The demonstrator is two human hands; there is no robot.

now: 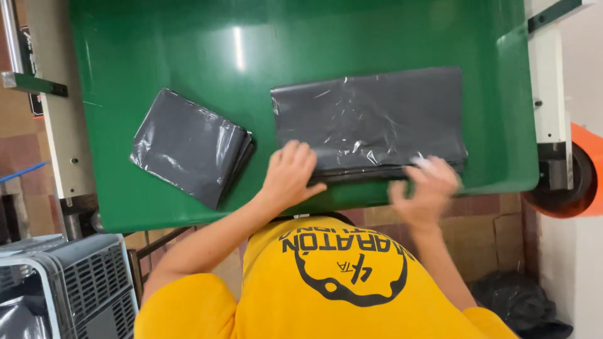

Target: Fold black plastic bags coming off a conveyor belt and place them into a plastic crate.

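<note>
A wide flat stack of dark grey plastic bags (367, 119) lies on the green table (188, 50), right of centre. My left hand (289, 172) rests flat on the stack's near left corner, fingers spread. My right hand (427, 185) is blurred at the stack's near right edge, fingers touching the bag edges; I cannot tell if it pinches one. A smaller folded pile of dark grey bags (188, 144) lies tilted to the left, apart from both hands.
A grey slatted plastic crate (75, 282) stands at the lower left below the table. An orange roll (584, 169) sits on the white machine frame at the right. A black bag (518, 301) lies on the floor at lower right.
</note>
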